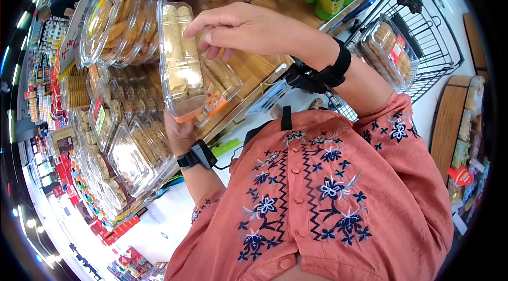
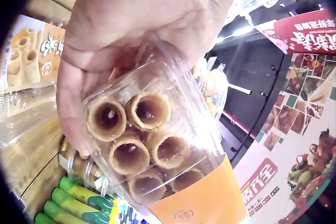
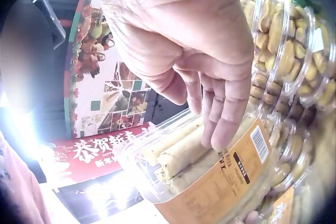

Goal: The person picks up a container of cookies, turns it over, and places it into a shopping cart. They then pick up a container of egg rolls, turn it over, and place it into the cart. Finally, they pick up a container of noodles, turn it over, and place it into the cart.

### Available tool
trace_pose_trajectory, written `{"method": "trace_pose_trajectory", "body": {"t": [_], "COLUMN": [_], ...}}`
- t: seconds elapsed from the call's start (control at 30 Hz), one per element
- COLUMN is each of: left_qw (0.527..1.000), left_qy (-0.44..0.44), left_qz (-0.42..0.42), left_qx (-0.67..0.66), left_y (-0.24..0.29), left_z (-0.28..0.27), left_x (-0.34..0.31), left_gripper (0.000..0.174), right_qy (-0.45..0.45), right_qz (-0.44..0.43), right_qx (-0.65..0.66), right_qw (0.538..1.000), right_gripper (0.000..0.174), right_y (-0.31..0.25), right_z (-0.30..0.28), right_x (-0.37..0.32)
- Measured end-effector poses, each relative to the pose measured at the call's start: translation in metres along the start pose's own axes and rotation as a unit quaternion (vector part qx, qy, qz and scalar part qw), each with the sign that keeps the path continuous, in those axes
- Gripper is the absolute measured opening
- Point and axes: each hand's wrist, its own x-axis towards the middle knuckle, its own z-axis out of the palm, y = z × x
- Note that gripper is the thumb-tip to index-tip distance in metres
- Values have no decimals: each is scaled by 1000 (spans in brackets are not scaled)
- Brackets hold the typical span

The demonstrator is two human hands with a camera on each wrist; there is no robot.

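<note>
"What are the hands up to?"
"The left hand (image 1: 182,128) grips a clear box (image 1: 180,77) of wafer rolls (image 2: 128,155) near one end. The right hand (image 1: 238,29) bends loosely over the box's side, not wrapped round anything. I can't tell if its fingertips touch."

"Where is the box?"
"Held up over the edge of the table (image 1: 270,72), near the round cookie tubs (image 1: 121,21)."

"What could go wrong?"
"It might slip and fall, because only the left hand really holds it, at one end. The rolls look thin, so a drop or a hard squeeze could crack them. If the box swings, it could bump the tubs."

"Which way does it point?"
"Its long way runs from the left hand nearly straight up the head view. The rolls lie along it, and their round holes show in the left wrist view."
</note>
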Motion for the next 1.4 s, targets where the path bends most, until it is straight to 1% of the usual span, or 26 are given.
{"method": "trace_pose_trajectory", "body": {"t": [0.03,0.1,0.13,0.2,0.23,0.27,0.37,0.4,0.47,0.5,0.53,0.57,0.63,0.67,0.7,0.77,0.8,0.87,0.9,1.0,1.1,1.2,1.3,1.4], "left_qw": [1000,999,995,998,991,969,967,965,958,959,961,962,962,963,964,964,964,962,961,955,960,956,956,957], "left_qy": [-4,-8,-8,50,106,159,197,215,251,252,252,252,261,263,264,263,262,268,271,287,264,274,275,271], "left_qz": [-1,39,80,42,-36,-113,-69,-77,-95,-89,-82,-76,-48,-39,-29,-39,-45,-46,-47,-74,-56,-72,-77,-77], "left_qx": [2,32,59,8,-72,-153,-143,-129,-100,-91,-82,-74,-59,-39,-19,10,25,22,21,3,-78,-68,-65,-67], "left_y": [2,5,8,21,30,36,41,33,6,2,-1,-6,-18,-20,-20,-27,-30,-35,-38,-57,-58,-50,-45,-46], "left_z": [-4,-1,7,15,15,15,25,17,-5,-5,-3,-2,-5,-2,-1,-9,-12,-14,-14,-28,-27,-24,-23,-25], "left_x": [-2,-7,-11,-11,-8,-7,-11,-10,-7,-10,-14,-16,-18,-21,-22,-24,-25,-26,-25,-21,-19,-18,-15,-12], "left_gripper": [61,59,58,54,53,53,49,46,42,41,41,40,45,46,47,48,49,49,50,51,50,50,50,52], "right_qy": [-1,-5,-1,4,5,6,21,28,30,32,11,17,28,33,42,59,55,67,74,74,65,72,35,89], "right_qz": [0,3,10,26,46,66,125,145,131,124,145,138,125,149,145,137,134,115,106,160,167,147,183,104], "right_qx": [-2,-5,4,24,18,12,18,25,-6,-22,-8,-26,-62,-80,-75,-65,-79,-58,-47,-43,-66,-49,-95,-115], "right_qw": [1000,1000,1000,999,999,998,992,989,991,992,989,990,990,985,986,987,986,989,991,983,982,985,978,984], "right_gripper": [36,36,36,38,40,43,47,48,51,52,47,44,38,31,31,31,30,29,28,28,29,29,30,28], "right_y": [0,1,1,9,14,19,42,54,81,94,106,116,133,141,146,155,156,169,167,156,142,157,151,172], "right_z": [1,2,3,4,5,5,9,11,18,22,24,27,34,39,42,49,51,56,58,60,59,62,58,64], "right_x": [3,7,8,14,16,20,25,25,23,22,21,18,10,8,5,-2,-2,-4,-3,-3,-1,5,9,12]}}
